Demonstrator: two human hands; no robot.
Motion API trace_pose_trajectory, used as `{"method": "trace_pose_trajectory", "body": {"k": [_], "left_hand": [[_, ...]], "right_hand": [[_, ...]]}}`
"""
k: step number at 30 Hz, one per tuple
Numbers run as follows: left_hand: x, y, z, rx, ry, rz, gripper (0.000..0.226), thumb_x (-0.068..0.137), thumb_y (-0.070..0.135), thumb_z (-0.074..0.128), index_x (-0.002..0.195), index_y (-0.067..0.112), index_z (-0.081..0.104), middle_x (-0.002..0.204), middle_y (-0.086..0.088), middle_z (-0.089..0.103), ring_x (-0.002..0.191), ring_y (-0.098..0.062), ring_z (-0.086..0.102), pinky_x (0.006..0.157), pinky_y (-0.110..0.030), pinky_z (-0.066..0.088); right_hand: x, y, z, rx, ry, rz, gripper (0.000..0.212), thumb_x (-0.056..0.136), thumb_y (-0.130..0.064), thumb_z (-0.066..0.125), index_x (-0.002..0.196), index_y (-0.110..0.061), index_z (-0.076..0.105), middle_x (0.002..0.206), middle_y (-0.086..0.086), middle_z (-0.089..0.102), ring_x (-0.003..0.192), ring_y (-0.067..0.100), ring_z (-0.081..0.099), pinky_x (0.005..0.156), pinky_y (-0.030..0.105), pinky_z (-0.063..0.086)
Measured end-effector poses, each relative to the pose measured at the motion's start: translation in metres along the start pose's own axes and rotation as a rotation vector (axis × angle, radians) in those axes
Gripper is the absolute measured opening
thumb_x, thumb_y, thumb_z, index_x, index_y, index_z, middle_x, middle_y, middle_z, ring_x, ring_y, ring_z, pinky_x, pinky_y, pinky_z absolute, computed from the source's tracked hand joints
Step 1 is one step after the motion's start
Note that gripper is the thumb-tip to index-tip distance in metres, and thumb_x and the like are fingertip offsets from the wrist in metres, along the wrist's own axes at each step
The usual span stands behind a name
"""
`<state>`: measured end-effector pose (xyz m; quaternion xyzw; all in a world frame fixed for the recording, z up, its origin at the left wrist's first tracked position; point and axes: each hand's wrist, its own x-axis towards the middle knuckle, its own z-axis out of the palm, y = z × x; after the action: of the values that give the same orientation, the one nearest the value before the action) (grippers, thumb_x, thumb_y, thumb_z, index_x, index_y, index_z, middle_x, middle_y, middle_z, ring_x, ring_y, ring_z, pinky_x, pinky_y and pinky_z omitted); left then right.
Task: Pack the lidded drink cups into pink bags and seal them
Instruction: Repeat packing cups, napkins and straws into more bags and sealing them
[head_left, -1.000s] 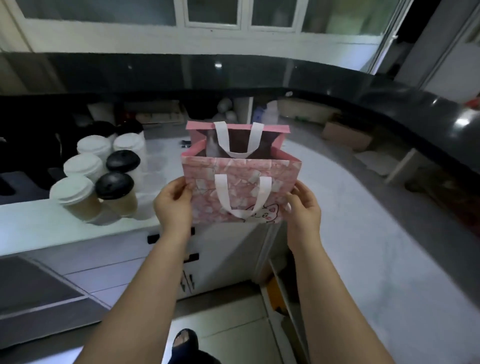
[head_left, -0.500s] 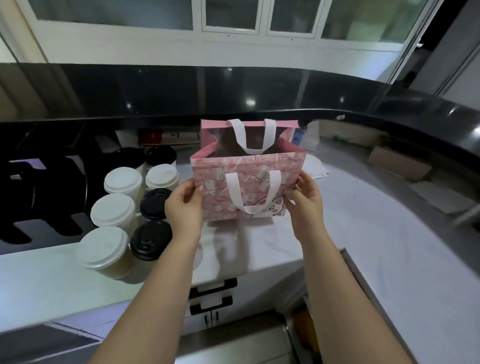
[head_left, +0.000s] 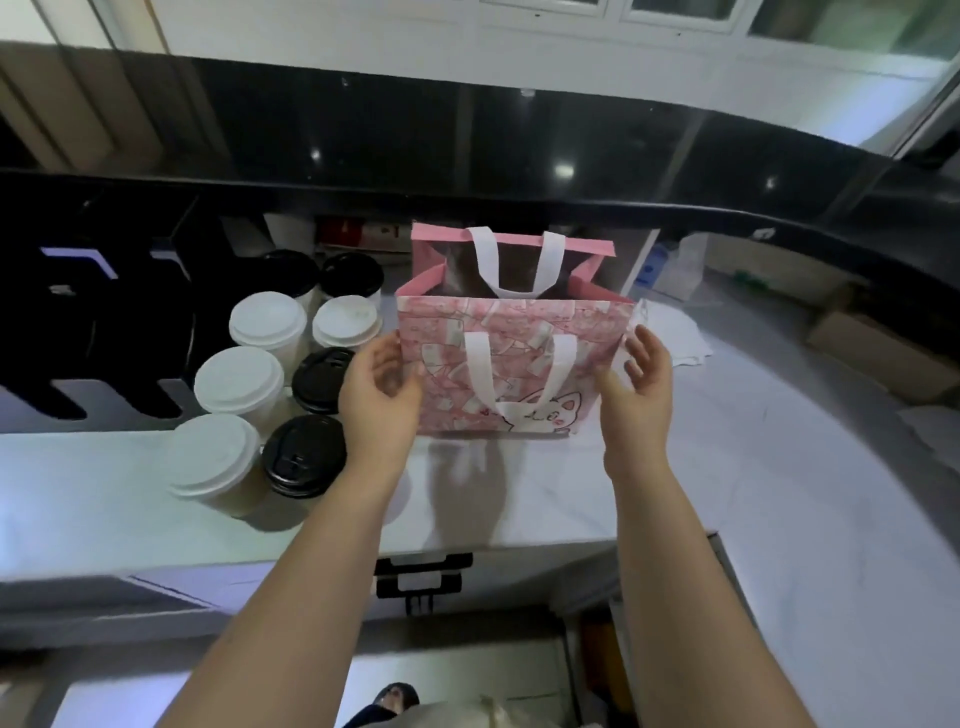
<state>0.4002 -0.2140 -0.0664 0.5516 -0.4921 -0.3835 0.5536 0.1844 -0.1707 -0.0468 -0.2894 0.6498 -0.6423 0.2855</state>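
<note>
Pink bag (head_left: 519, 364) stood open on bench (head_left: 727, 467) btwn left hand (head_left: 382, 395) & right hand (head_left: 636, 395), both spread loose, gripping nothing. Prob. light, floppy; hold by handles (head_left: 477, 374). Lidded cups (head_left: 239, 379) sat left of left hand.

Lidded cups (head_left: 239, 379) on surface (head_left: 104, 483): eight in all.
White-lidded cups (head_left: 267, 319): four.
Black-lidded cups (head_left: 304, 454): four.
Pink bag (head_left: 524, 332): one.
White loop handles (head_left: 480, 374) on bag: two, one per long side.
Hands: two, left hand (head_left: 382, 395) and right hand (head_left: 636, 395).
Black drawer pulls (head_left: 423, 564) below surface edge: two.
Cardboard box (head_left: 878, 353) at far right: one.
White cloth or paper (head_left: 672, 338) behind bag: one piece.
</note>
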Motion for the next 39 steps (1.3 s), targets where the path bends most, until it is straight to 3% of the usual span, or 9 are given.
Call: {"method": "trace_pose_trajectory", "body": {"k": [3,7,10,14,18,23,28,32,39], "left_hand": [[0.003,0.011,-0.007,0.116,0.01,0.064,0.041,0.088,0.013,0.069,0.126,0.022,0.057,0.12,0.01,0.06,0.108,0.001,0.056,0.093,-0.019,0.047],[0.005,0.019,-0.026,0.31,0.047,0.222,0.041,0.088,0.022,0.068,0.127,0.026,0.056,0.126,0.008,0.058,0.118,-0.009,0.052,0.1,-0.029,0.043],[0.005,0.02,-0.053,0.485,0.066,0.297,0.039,0.084,0.017,0.069,0.122,0.021,0.06,0.121,0.003,0.06,0.115,-0.018,0.053,0.099,-0.031,0.042],[0.003,0.012,-0.098,0.64,0.136,0.297,0.031,0.079,0.011,0.067,0.108,0.021,0.068,0.111,0.001,0.067,0.108,-0.025,0.056,0.096,-0.042,0.045],[-0.013,0.005,-0.14,0.76,0.253,0.192,0.032,0.078,0.014,0.064,0.109,0.023,0.069,0.111,0.002,0.067,0.109,-0.026,0.054,0.093,-0.04,0.044],[-0.035,-0.005,-0.18,0.899,0.31,0.077,0.029,0.082,0.021,0.066,0.11,0.025,0.068,0.113,0.005,0.066,0.114,-0.026,0.051,0.094,-0.04,0.038],[-0.06,-0.013,-0.198,0.95,0.309,-0.009,0.033,0.085,0.022,0.062,0.117,0.026,0.066,0.12,0.005,0.064,0.12,-0.027,0.047,0.097,-0.043,0.035],[-0.071,-0.013,-0.206,0.965,0.332,-0.037,0.034,0.086,0.021,0.061,0.119,0.026,0.065,0.122,0.003,0.063,0.122,-0.027,0.046,0.1,-0.045,0.033],[-0.068,-0.004,-0.192,0.98,0.318,0.016,0.034,0.084,0.022,0.06,0.117,0.025,0.066,0.119,0.003,0.065,0.119,-0.027,0.048,0.097,-0.044,0.036]], "right_hand": [[0.001,-0.026,0.008,-0.175,-0.055,-0.23,0.054,0.083,-0.015,0.067,0.126,-0.044,0.049,0.134,-0.021,0.045,0.13,0.013,0.041,0.109,0.046,0.04],[-0.009,-0.051,0.026,-0.444,-0.143,-0.633,0.048,0.083,-0.014,0.069,0.128,-0.025,0.056,0.141,-0.005,0.044,0.137,0.018,0.031,0.115,0.035,0.026],[-0.024,-0.049,0.045,-0.492,-0.321,-0.781,0.045,0.083,-0.015,0.07,0.126,-0.021,0.058,0.136,-0.002,0.051,0.134,0.023,0.036,0.114,0.033,0.025],[-0.051,-0.036,0.082,-0.411,-0.603,-0.762,0.045,0.079,-0.014,0.073,0.122,-0.021,0.061,0.127,-0.006,0.056,0.125,0.02,0.044,0.11,0.031,0.029],[-0.076,-0.014,0.12,-0.474,-0.877,-0.765,0.043,0.077,-0.023,0.069,0.119,-0.019,0.062,0.122,-0.001,0.059,0.117,0.026,0.047,0.102,0.033,0.031],[-0.101,0.015,0.145,-0.734,-1.133,-0.685,0.062,0.083,-0.033,0.07,0.139,-0.027,0.044,0.149,-0.001,0.032,0.138,0.024,0.018,0.113,0.043,0.024],[-0.124,0.036,0.164,-1.087,-1.187,-0.712,0.082,0.086,-0.043,0.063,0.15,-0.038,0.013,0.161,0.0,-0.001,0.146,0.031,-0.009,0.116,0.055,0.004],[-0.133,0.05,0.166,-1.077,-1.015,-0.836,0.072,0.088,-0.04,0.059,0.148,-0.036,0.021,0.158,0.005,0.012,0.144,0.033,0.003,0.111,0.056,0.009],[-0.126,0.038,0.154,-0.843,-1.031,-0.794,0.069,0.08,-0.038,0.068,0.141,-0.029,0.037,0.148,0.005,0.028,0.135,0.028,0.019,0.109,0.051,0.028]]}}
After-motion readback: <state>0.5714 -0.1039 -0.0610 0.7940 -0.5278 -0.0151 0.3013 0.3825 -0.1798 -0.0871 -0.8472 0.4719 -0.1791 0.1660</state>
